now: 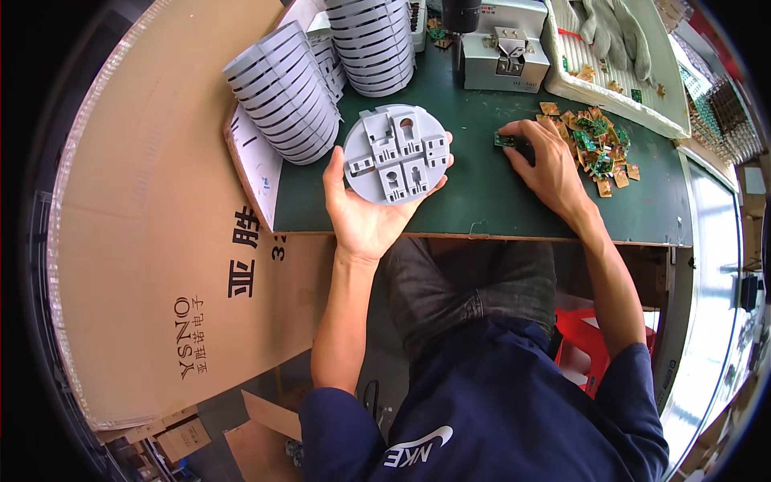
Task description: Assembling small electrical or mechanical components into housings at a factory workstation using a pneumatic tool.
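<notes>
My left hand [368, 221] grips a round grey plastic housing [399, 173], thumb on its left rim and fingertips showing past its right edge. Moulded slots, holes and raised pockets cover the face turned up toward me. Over the green tabletop, my right hand [548, 165] pinches a small green circuit board [504, 140] between thumb and fingers. Just right of that hand lies a loose pile of small green and copper-coloured circuit boards [598, 143].
Two stacks of grey round housings [285, 96] lean at the back left. A grey metal machine [506, 64] stands at the back centre. A white foam tray [642, 108] with gloves [614, 32] is back right. A large cardboard box [152, 225] borders the green table [466, 201] on the left.
</notes>
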Available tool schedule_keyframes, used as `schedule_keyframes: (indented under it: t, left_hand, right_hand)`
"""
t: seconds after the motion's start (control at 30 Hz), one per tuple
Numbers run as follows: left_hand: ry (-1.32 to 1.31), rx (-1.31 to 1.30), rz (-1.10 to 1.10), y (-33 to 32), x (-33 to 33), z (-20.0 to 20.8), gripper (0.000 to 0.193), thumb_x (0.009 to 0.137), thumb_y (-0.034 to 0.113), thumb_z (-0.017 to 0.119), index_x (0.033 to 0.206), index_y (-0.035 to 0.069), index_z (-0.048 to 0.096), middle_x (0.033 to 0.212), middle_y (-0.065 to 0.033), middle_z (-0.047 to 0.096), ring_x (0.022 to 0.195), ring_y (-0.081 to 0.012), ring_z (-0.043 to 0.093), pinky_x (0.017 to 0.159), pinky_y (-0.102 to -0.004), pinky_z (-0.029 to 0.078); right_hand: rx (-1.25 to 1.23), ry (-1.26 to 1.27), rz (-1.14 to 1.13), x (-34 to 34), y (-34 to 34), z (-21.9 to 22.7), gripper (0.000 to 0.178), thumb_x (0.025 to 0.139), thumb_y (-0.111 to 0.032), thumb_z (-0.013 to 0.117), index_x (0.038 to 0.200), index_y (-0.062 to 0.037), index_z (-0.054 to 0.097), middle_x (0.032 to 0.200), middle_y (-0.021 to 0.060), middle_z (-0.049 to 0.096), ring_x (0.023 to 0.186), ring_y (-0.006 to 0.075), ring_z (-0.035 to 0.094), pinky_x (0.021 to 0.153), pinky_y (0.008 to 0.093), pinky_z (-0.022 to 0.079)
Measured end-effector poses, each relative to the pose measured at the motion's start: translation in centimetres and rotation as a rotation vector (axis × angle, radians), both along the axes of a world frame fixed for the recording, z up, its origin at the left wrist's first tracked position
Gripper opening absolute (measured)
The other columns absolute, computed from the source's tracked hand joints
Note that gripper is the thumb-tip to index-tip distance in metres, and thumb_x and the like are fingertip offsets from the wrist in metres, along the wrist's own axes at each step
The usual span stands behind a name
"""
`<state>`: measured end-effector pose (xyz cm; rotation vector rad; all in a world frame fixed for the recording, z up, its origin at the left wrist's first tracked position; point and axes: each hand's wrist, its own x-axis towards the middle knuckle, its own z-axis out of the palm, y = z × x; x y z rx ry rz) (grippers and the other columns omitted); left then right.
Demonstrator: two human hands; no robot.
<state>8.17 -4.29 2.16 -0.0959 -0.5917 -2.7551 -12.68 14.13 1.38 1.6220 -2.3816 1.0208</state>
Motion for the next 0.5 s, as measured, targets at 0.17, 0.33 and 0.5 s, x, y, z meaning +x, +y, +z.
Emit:
schedule_keyframes:
  t: [0.17,0.33,0.5]
  left_hand:
    - [-0.006,-0.008,-0.031,-0.2,-0.1,-0.3,0.091,0.093,0.065,0.055,0.158,0.005,0.033,0.16,-0.0381,0.024,0.141,-0.056,0.037,0.113,-0.06,0.041]
    - [-0.117,-0.153,0.049,0.0,-0.1,-0.2,0.094,0.092,0.063,0.057,0.158,0.003,0.031,0.159,-0.0401,0.022,0.142,-0.0575,0.035,0.114,-0.0603,0.039]
    - [-0.12,-0.187,0.026,-0.3,-0.2,-0.5,0.093,0.092,0.062,0.057,0.157,0.001,0.032,0.158,-0.0362,0.031,0.143,-0.052,0.038,0.114,-0.0606,0.039]
  right_hand:
    - [-0.026,0.056,0.03,-0.6,0.5,-0.3,0.034,0.09,-0.005,0.07,0.124,-0.005,0.068,0.107,0.0144,0.07,0.107,0.0352,0.06,0.096,0.0432,0.048]
    - [-0.01,0.106,0.013,-0.6,0.8,0.4,0.035,0.088,-0.004,0.071,0.124,-0.0072,0.068,0.11,0.0132,0.07,0.103,0.0328,0.062,0.094,0.0417,0.05]
    - [-0.08,-0.141,-0.066,-0.1,1.4,1.1,0.036,0.086,-0.003,0.074,0.121,-0.0072,0.069,0.106,0.0076,0.07,0.093,0.0208,0.065,0.084,0.0329,0.053]
